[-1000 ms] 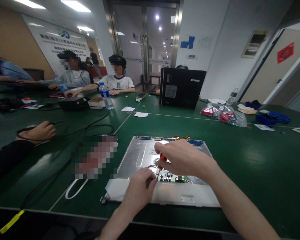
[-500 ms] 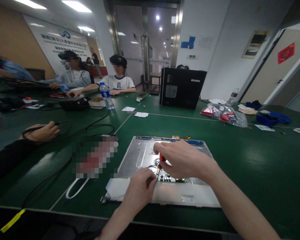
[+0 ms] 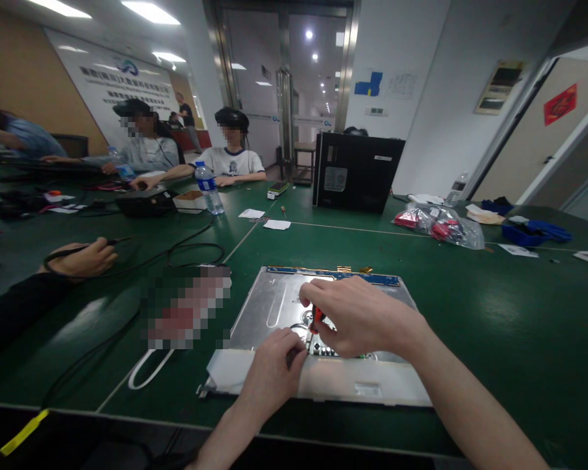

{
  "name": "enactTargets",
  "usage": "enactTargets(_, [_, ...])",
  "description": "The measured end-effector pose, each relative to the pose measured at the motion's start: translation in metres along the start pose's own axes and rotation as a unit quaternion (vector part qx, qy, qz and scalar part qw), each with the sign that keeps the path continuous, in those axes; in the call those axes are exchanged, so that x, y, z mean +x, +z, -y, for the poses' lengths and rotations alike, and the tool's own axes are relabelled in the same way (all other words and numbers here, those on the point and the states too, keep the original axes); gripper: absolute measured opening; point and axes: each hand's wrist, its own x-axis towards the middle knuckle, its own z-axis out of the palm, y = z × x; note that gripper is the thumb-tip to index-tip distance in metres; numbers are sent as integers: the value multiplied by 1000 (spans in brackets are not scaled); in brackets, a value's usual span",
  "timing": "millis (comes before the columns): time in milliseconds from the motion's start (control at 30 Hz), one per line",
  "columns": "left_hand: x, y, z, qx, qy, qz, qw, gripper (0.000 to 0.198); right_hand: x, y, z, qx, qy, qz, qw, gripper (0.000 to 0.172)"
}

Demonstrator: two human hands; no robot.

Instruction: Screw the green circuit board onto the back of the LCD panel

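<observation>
A flat metal display panel (image 3: pixel 255 307) lies before me, a blue circuit strip (image 3: pixel 294 270) along its far edge and a whitish sheet (image 3: pixel 333 378) across its near side. My right hand (image 3: pixel 357 314) is closed around a screwdriver with a red and black handle (image 3: pixel 316 318), held upright over a small green circuit board (image 3: pixel 326 350) on the panel. Beside the screwdriver's lower end, my left hand (image 3: pixel 278 362) has thumb and fingers pinched together at the board's left edge. Whatever lies between those fingers is hidden, and so is the screwdriver's tip.
Left of the panel lies a blurred-out object (image 3: pixel 189 307) with a white loop (image 3: pixel 149 372). Another person's hand (image 3: pixel 81 258) holds a black-cabled probe. Farther back stand a water bottle (image 3: pixel 208 188), a black computer case (image 3: pixel 355 173) and a clear plastic bag (image 3: pixel 438 225).
My right hand and the screwdriver have turned slightly, the handle now standing more upright. My left hand stays almost where it was.
</observation>
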Motion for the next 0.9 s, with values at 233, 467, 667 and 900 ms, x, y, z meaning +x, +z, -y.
enactTargets(233, [0,1,0,1,5,-3,1000,13,3,2,0,-3,34,13,999,20])
enactTargets(467, [0,1,0,1,-1,2,1000,14,6,0,-2,-12,52,30,998,22])
enactTargets(667, [0,0,-1,-4,-6,1,1000,15,6,0,0,-13,57,40,997,21])
enactTargets(900, [1,-1,-2,-2,-7,0,1000,15,5,0,-1,-2,48,31,998,24])
